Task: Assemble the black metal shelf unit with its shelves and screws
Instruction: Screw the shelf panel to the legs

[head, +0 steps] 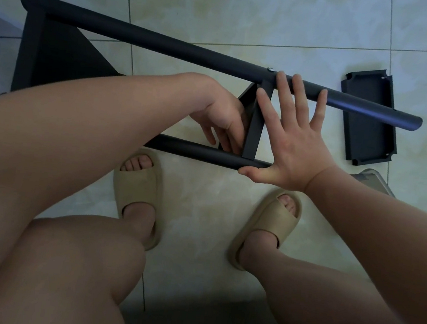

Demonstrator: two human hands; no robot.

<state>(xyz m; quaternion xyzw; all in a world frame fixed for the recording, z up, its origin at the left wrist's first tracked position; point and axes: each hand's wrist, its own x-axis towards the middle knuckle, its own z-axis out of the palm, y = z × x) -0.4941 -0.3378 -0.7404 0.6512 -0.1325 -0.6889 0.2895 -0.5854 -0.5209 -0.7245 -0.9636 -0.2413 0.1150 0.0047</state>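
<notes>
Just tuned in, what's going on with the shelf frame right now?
A person sits over the half-built frame, lying on its side on the tiled floor. Their right hand is spread open beside the middle shelf, fingers on the far pole, thumb at the near pole's end. Their left hand is against that shelf's other side; its grip is unclear. One loose shelf lies on the floor to the right.
</notes>
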